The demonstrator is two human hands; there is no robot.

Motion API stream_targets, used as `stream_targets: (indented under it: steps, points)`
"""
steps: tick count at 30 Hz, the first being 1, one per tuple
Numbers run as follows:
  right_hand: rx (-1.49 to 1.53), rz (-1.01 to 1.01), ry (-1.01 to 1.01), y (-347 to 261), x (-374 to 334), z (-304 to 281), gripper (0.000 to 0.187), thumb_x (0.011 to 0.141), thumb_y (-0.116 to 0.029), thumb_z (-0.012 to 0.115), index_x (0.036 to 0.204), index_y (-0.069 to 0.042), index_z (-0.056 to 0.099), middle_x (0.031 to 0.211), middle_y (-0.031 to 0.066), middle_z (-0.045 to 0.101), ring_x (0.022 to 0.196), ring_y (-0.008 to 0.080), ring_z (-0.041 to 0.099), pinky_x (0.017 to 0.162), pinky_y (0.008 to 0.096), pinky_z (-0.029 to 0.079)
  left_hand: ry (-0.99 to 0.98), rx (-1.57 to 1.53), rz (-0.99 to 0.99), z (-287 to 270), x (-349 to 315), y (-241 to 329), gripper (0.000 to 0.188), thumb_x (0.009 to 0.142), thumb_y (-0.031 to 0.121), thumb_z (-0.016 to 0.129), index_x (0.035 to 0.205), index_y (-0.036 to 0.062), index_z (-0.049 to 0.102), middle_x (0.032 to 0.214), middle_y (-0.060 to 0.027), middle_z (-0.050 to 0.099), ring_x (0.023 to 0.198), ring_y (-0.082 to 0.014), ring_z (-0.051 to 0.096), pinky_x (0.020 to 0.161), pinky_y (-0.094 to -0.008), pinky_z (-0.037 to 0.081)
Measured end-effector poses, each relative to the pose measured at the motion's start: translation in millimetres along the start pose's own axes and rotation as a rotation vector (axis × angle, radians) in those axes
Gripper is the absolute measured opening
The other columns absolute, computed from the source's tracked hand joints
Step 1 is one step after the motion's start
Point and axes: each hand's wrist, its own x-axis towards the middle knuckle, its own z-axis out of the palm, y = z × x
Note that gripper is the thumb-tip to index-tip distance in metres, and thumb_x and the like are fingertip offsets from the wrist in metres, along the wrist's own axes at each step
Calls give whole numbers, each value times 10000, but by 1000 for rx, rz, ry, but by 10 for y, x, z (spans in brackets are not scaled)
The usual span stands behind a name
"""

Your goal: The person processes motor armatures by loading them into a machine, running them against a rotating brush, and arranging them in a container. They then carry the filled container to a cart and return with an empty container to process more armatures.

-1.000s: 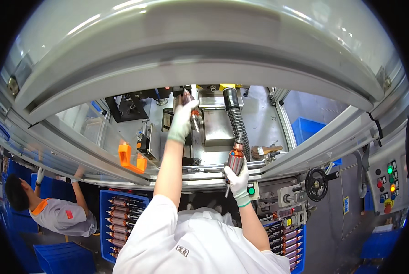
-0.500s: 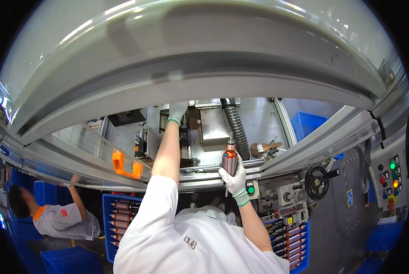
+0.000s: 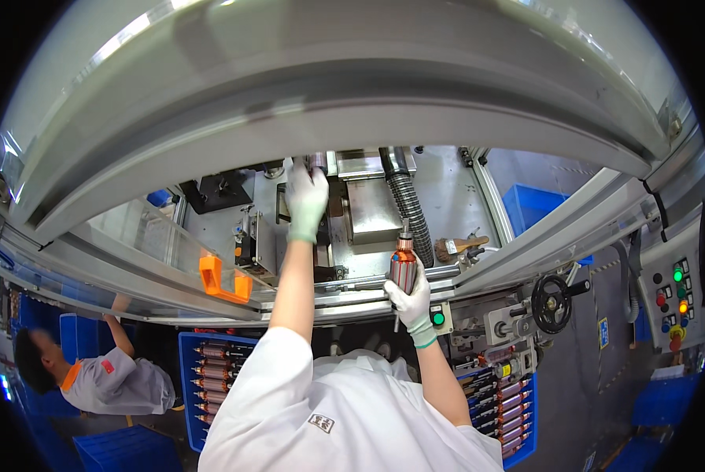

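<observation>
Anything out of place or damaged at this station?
One candidate: a loose brush lies on the metal bed, right of the black ribbed hose, a stray hand tool among machine parts. It may be kept there. No spill or damage visible; the rotor in the right hand shows none.

Left grip (image 3: 307, 198) slightly blurred, cylinder (image 3: 318, 161) there partly hidden behind the grey crossbar (image 3: 368, 122), exact hold unclear

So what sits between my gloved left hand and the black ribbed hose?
Mainly a shiny silver rectangular metal box, in the head view, between your white-gloved left hand and the black ribbed hose.
</observation>
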Motion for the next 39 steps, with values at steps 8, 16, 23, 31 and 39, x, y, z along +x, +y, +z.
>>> stream_targets:
  steps: [8,16,23,31,39]
  points:
    - [105,12,68,-123,-46,-37,438,777,-42,639,1189,-27,490,869,10,587,698,66,549,626,205,465,-703,-105,427,-868,-1894,463,478,788,208,617,1153,-84,520,1093,-265,579,1039,-373,565,922,-414,440]
    - [422,117,35,-438,-440,-101,628,807,-192,605,1346,-5,343,1114,137,570,971,212,597,875,343,481,-931,-268,831,-490,-2339,569,441,681,308,706,999,28,583,888,-143,601,907,-334,583,894,-497,417]
    - [589,-77,136,-1117,-1206,-90,742,659,-125,677,1316,-41,342,1094,158,540,1031,315,563,902,478,452,-1012,-840,404,-44,-2604,468,382,853,190,493,1205,43,511,1255,-156,489,1198,-302,454,1098,-443,261]
    - [871,-364,300,-1073,-1933,-747,601,691,-209,688,1235,-115,450,882,57,522,840,225,595,854,486,489,-699,-322,993,-412,-2808,1397,242,751,204,651,878,-1,627,1029,-175,594,1049,-348,527,972,-476,360]
    - [1002,-307,711,-596,-2733,-1693,383,830,-213,623,1172,-82,511,1032,83,584,953,224,585,868,446,513,-783,-497,983,581,-4062,1870,240,798,255,593,909,44,612,838,-144,638,781,-311,633,793,-424,470]
